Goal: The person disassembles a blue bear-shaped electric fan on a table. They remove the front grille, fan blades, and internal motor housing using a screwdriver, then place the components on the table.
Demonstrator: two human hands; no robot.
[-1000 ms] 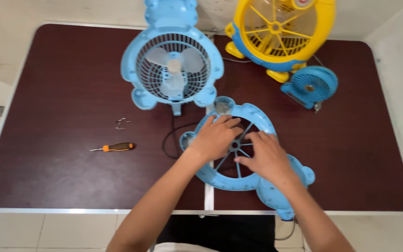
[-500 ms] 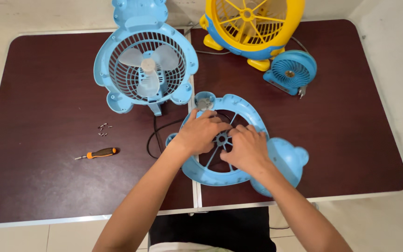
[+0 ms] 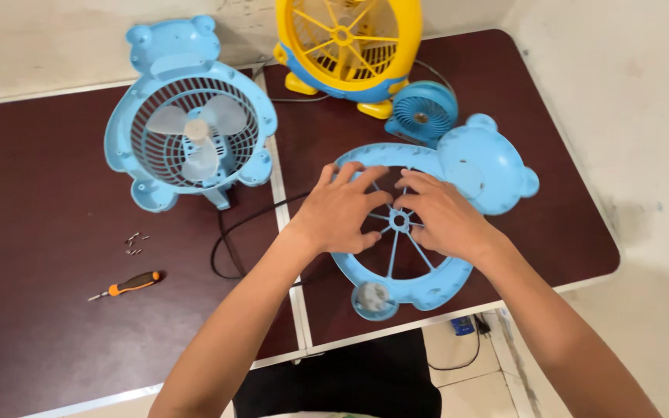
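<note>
Both hands lie spread, fingers splayed, flat on a blue bear-shaped fan cover [image 3: 427, 290] resting on the dark bench [image 3: 56, 325]: the left hand [image 3: 342, 209] on the spokes left of the hub, the right hand [image 3: 443, 217] on those right of it, each about equally near. The cover lies directly beneath the hands, its long axis running from the foot at the bench's near edge to the bear head pointing up and right. Left of the cover stand an open blue fan [image 3: 191, 139], a black cord [image 3: 226, 240], loose screws [image 3: 133, 241] and a screwdriver [image 3: 129, 284]; beyond it, a yellow fan [image 3: 346, 46] and a small blue fan [image 3: 423, 112].
</note>
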